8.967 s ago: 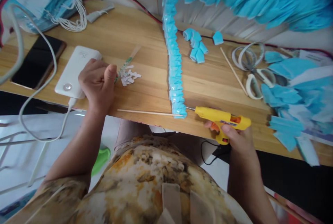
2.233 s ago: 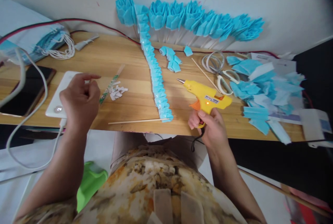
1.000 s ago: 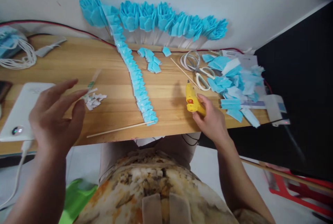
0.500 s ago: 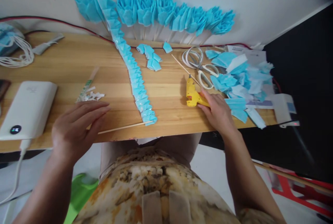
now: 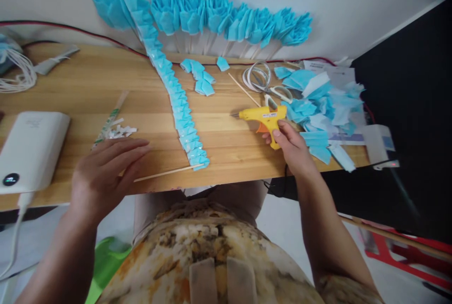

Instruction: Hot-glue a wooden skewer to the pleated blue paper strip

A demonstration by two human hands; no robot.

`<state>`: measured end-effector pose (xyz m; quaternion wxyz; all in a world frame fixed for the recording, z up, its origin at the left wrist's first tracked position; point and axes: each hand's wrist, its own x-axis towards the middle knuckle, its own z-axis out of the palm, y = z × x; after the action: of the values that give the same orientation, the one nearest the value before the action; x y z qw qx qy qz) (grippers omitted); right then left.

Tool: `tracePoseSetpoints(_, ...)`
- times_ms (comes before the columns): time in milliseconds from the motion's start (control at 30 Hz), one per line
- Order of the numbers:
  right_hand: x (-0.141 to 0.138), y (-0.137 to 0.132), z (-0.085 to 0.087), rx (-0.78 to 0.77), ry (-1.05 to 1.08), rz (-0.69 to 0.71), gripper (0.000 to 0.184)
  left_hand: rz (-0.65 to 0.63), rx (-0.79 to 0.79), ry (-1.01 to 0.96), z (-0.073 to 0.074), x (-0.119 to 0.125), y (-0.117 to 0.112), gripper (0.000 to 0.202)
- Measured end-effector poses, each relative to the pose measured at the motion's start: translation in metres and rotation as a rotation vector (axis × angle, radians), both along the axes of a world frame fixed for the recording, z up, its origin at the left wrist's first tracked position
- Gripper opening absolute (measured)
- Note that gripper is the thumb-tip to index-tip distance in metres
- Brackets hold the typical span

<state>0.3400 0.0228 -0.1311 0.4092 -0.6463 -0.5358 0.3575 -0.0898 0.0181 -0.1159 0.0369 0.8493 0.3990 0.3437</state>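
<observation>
A yellow hot glue gun is in my right hand, whose fingers wrap round its handle; the nozzle points left. My left hand lies at the table's front left, fingers stretched out and holding nothing I can see. Close to its thumb is one end of a thin wooden stick. The other end lies across the near end of a long pleated blue strip. Shiny clear patches show along this strip, which runs back to the wall.
Blue flowers on sticks lean against the wall. Small blue pieces, another stick, scissors and a blue scrap pile lie behind and right. White bits and a power bank are left.
My right hand has lifted the glue gun and turned it, so its nozzle now points left instead of away from me. My left hand, the stick and the strip stay in place.
</observation>
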Motion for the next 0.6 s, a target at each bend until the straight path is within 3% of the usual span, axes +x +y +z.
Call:
tracePoseSetpoints(367, -0.014, -0.006, 0.017, -0.136, 0.260, -0.057, 0.031, -0.028, -0.034, 0.010, -0.003, 0.002, -0.003, 0.012)
tracePoseSetpoints(467, -0.029, -0.009, 0.019, -0.163, 0.375, 0.016, 0.030, -0.058, -0.062, 0.006, -0.003, 0.004, -0.004, 0.003)
tracePoseSetpoints(600, -0.051, -0.005, 0.015, -0.191, 0.431, 0.147, 0.020, -0.083, -0.073, 0.015, -0.003, 0.009, -0.010, 0.007)
